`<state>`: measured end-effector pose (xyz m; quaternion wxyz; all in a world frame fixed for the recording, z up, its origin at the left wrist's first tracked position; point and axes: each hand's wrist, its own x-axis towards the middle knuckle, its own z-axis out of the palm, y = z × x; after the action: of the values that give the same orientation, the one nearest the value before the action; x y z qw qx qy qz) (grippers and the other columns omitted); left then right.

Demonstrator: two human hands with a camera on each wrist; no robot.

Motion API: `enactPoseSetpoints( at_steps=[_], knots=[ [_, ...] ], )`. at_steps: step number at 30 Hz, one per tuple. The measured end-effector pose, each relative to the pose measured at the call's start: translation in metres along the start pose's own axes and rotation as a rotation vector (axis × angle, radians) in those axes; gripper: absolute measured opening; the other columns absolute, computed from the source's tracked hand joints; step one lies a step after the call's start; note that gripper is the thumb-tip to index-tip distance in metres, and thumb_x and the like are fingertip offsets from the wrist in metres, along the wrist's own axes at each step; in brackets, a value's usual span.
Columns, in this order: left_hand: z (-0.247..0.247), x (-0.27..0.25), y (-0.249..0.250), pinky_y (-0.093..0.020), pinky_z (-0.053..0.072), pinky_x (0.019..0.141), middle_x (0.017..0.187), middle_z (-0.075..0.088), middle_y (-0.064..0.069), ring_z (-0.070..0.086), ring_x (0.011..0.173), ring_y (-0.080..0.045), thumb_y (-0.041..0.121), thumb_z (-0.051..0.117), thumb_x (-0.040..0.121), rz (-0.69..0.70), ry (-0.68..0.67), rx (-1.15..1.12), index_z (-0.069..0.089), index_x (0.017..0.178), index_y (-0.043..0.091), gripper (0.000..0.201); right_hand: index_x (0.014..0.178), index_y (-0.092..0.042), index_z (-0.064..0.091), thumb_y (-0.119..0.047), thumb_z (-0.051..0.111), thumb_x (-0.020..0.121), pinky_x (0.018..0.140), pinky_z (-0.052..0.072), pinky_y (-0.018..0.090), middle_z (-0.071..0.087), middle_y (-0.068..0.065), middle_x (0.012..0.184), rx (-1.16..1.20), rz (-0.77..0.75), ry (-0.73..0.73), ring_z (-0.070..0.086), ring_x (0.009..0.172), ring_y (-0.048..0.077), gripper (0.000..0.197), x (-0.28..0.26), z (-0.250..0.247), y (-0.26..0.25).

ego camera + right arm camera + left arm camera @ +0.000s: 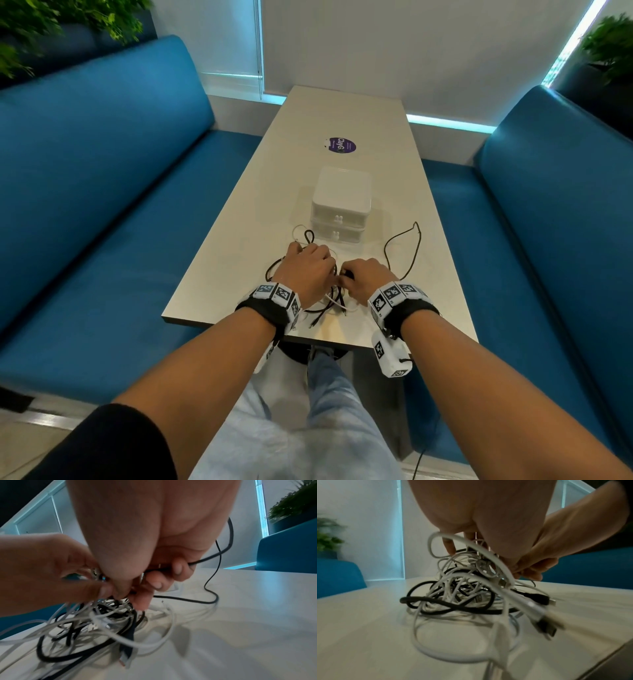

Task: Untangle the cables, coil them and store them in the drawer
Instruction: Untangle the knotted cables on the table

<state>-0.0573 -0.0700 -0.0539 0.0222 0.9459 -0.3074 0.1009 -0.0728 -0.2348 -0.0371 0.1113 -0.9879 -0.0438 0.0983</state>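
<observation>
A tangle of black and white cables [329, 303] [462, 595] [102, 623] lies on the near end of the white table [376, 171]. My left hand [308, 270] [488, 520] is over the heap, its fingers curled into white strands. My right hand [364, 277] [150, 547] is right beside it and grips a thin black cable [212, 555] that loops off to the right [402, 253]. A white two-drawer box [340, 205] stands just beyond the heap, both drawers shut.
Blue benches [102, 188] [548, 222] flank the table. A purple round sticker [342, 145] lies farther along the tabletop. Plants [51, 27] stand behind both benches. My legs in light jeans [291, 428] are below the near table edge.
</observation>
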Motion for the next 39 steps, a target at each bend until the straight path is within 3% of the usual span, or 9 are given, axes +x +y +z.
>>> enactPoseSetpoints(
  at_steps=[6, 13, 22, 25, 29, 35, 39],
  knots=[
    [-0.008, 0.004, -0.004, -0.045, 0.028, 0.105, 0.114, 0.057, 0.008, 0.051, 0.113, -0.015, 0.036, 0.047, 0.092, -0.013, -0.003, 0.034, 0.06, 0.111, 0.026, 0.025, 0.082, -0.028, 0.059, -0.052, 0.048, 0.096, 0.065, 0.049, 0.032, 0.062, -0.002, 0.08, -0.006, 0.022, 0.054, 0.059, 0.075, 0.02, 0.03, 0.003, -0.013, 0.013],
    [-0.012, 0.005, -0.016, -0.047, 0.028, 0.107, 0.125, 0.055, 0.007, 0.049, 0.119, -0.018, 0.037, 0.051, 0.095, 0.054, -0.061, 0.09, 0.058, 0.123, 0.031, 0.029, 0.096, -0.026, 0.064, -0.053, 0.047, 0.097, 0.065, 0.047, 0.031, 0.062, 0.002, 0.091, -0.026, 0.123, 0.072, 0.06, 0.081, 0.024, 0.032, 0.0, -0.017, 0.028],
    [-0.019, 0.005, -0.015, -0.051, 0.022, 0.109, 0.122, 0.056, 0.007, 0.05, 0.117, -0.018, 0.038, 0.054, 0.092, 0.036, -0.088, 0.104, 0.061, 0.121, 0.033, 0.031, 0.101, -0.023, 0.063, -0.052, 0.044, 0.098, 0.071, 0.052, 0.034, 0.063, 0.005, 0.098, -0.109, 0.174, 0.065, 0.062, 0.085, 0.026, 0.035, -0.004, -0.019, 0.035],
    [-0.016, 0.007, -0.005, -0.048, 0.02, 0.112, 0.121, 0.058, 0.004, 0.05, 0.117, -0.019, 0.032, 0.051, 0.094, 0.031, -0.085, 0.126, 0.064, 0.116, 0.025, 0.027, 0.105, -0.021, 0.063, -0.047, 0.044, 0.1, 0.069, 0.049, 0.032, 0.064, 0.006, 0.099, -0.157, 0.144, 0.085, 0.062, 0.086, 0.027, 0.033, -0.004, -0.017, 0.026],
    [-0.011, 0.011, 0.004, -0.042, 0.012, 0.121, 0.116, 0.062, 0.001, 0.053, 0.118, -0.019, 0.015, 0.05, 0.093, 0.072, -0.124, 0.138, 0.064, 0.109, 0.017, 0.022, 0.113, -0.022, 0.062, -0.035, 0.045, 0.1, 0.075, 0.051, 0.035, 0.065, 0.008, 0.103, -0.06, 0.021, 0.091, 0.062, 0.09, 0.029, 0.025, -0.004, -0.011, 0.013],
    [-0.009, 0.01, -0.001, -0.04, 0.023, 0.114, 0.113, 0.063, 0.001, 0.055, 0.113, -0.021, 0.022, 0.049, 0.098, 0.074, -0.109, 0.11, 0.06, 0.106, 0.019, 0.014, 0.096, -0.021, 0.06, -0.037, 0.053, 0.096, 0.073, 0.052, 0.037, 0.067, 0.007, 0.094, -0.003, -0.035, 0.069, 0.062, 0.085, 0.028, 0.018, -0.001, -0.006, -0.001],
    [-0.012, 0.007, -0.008, -0.043, 0.021, 0.114, 0.113, 0.064, 0.004, 0.056, 0.114, -0.019, 0.032, 0.048, 0.097, 0.062, -0.101, 0.083, 0.063, 0.111, 0.022, 0.022, 0.094, -0.019, 0.062, -0.04, 0.055, 0.096, 0.075, 0.054, 0.038, 0.067, 0.004, 0.087, 0.062, -0.034, 0.058, 0.062, 0.079, 0.023, 0.022, -0.001, -0.014, 0.003]
  ],
)
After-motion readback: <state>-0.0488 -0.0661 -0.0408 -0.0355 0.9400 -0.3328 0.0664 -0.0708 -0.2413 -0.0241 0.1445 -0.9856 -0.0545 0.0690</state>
